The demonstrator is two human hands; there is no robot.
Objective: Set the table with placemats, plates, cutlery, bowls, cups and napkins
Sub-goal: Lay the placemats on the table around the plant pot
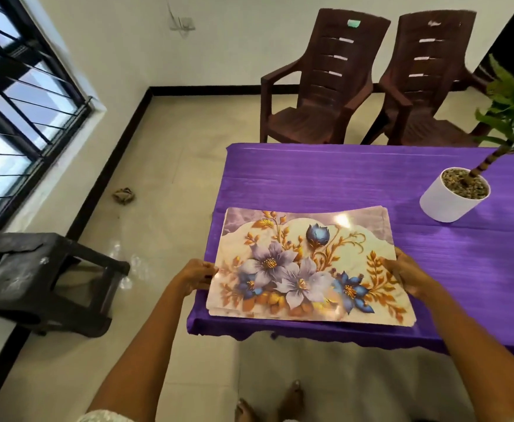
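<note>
Head view: floral placemats (307, 263), stacked, lie on the purple table's (356, 178) near left corner. Left hand (195, 277) and right hand (409, 274) pinch opposite edges, fingers clamped. White potted plant (453, 194) stands at right.

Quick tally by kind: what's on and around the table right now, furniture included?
Floral placemat stack, held at both ends, sheets uncountable: 1
White potted plant: 1
Brown plastic chairs: 2
Black stool: 1
Purple-covered table: 1
Total: 6
</note>
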